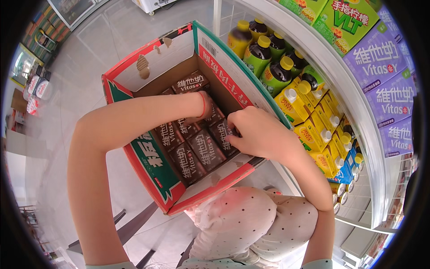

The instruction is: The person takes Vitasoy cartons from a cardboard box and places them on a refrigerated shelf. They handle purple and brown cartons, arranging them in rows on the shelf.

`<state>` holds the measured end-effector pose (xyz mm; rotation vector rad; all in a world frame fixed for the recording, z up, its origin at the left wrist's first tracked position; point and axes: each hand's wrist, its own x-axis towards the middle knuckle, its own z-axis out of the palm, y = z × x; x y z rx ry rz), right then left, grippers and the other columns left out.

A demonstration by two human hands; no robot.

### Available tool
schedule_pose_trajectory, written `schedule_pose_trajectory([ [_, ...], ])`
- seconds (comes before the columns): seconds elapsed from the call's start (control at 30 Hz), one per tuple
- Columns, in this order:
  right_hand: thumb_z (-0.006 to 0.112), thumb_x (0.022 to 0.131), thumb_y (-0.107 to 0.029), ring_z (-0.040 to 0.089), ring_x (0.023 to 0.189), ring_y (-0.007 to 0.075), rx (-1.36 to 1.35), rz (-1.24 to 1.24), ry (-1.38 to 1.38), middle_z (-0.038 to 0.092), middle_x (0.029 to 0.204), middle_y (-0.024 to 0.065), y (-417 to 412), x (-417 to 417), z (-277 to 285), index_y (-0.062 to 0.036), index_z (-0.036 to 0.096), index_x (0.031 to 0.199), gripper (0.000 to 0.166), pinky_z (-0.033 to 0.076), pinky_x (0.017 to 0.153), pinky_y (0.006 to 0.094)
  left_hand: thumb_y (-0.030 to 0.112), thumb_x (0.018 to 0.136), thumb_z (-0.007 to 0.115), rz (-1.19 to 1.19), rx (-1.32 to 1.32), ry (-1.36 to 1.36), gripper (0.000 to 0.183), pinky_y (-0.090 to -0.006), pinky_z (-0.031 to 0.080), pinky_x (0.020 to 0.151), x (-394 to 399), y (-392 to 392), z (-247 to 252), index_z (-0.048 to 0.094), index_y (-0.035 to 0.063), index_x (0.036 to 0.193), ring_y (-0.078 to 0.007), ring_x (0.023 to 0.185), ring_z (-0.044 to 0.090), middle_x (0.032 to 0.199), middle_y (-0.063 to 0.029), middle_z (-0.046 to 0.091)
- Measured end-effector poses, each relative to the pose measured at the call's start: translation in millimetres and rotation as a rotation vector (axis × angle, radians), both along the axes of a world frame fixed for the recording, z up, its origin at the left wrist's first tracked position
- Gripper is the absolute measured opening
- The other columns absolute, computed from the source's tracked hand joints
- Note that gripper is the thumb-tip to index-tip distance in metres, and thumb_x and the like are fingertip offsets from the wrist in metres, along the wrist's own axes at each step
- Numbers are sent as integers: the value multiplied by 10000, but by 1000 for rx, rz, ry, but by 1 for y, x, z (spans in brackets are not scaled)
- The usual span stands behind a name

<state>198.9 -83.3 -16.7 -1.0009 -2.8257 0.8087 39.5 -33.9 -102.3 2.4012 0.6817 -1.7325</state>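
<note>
A red, green and white cardboard box point(208, 180) stands open in front of my knees. Dark brown Vitasoy drink cartons point(206, 149) fill its bottom, packed in rows with their printed faces up. My left hand point(203, 109), with a red string at the wrist, reaches down inside onto the cartons in the middle. Its fingers are partly hidden, so its grip is unclear. Over the box's right wall comes my right hand point(253, 132). Its thumb and curled index finger are at a carton point(221, 136) by that wall; the other fingers are hidden.
At the right, a white-framed wire shelf point(361, 101) holds yellow-capped bottles point(277, 75), yellow drink cartons point(309, 132) and cans point(338, 190). Purple Vitasoy packs point(379, 53) and green packs point(346, 22) line its outer side. Dark metal legs point(139, 223) stand on the floor at lower left.
</note>
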Motion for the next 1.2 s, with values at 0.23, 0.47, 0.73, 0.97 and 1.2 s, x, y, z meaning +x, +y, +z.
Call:
schedule_pose_trajectory([
  [0.23,667,754,-286,583,861,343,27,-95,95,576,921,258,1,-3,3,87,509,918,437,464,720,374,240,576,785,437,-176,-326,656,-339,445,789,-16,25,48,491,-1,1110,-249,921,570,984,-126,605],
  [0.47,697,729,-361,611,838,265,-258,-177,499,601,892,207,3,-4,10,115,532,921,540,483,737,341,344,753,651,779,-471,-785,434,-238,427,548,-22,16,120,559,-71,836,-115,628,521,706,-67,576],
  [0.73,707,711,-415,510,403,66,-807,-256,750,590,625,52,3,-1,28,42,586,878,501,381,338,173,428,762,559,1654,-649,-1339,538,-336,469,764,-38,-22,143,551,-61,985,-232,855,594,975,-185,598],
  [0.97,672,767,-302,565,648,73,-868,-70,1071,613,877,65,3,24,37,51,494,1139,542,452,498,195,528,861,397,1648,-1383,-1627,608,-332,505,744,-51,3,122,599,-30,992,-219,838,620,922,-133,643],
  [1.2,723,681,-89,516,1020,175,-626,76,1356,530,1124,123,-43,110,63,36,360,1218,660,426,872,320,92,853,529,936,-1120,-1004,287,-281,487,799,-31,12,117,571,-33,1108,-205,889,624,953,-153,647],
])
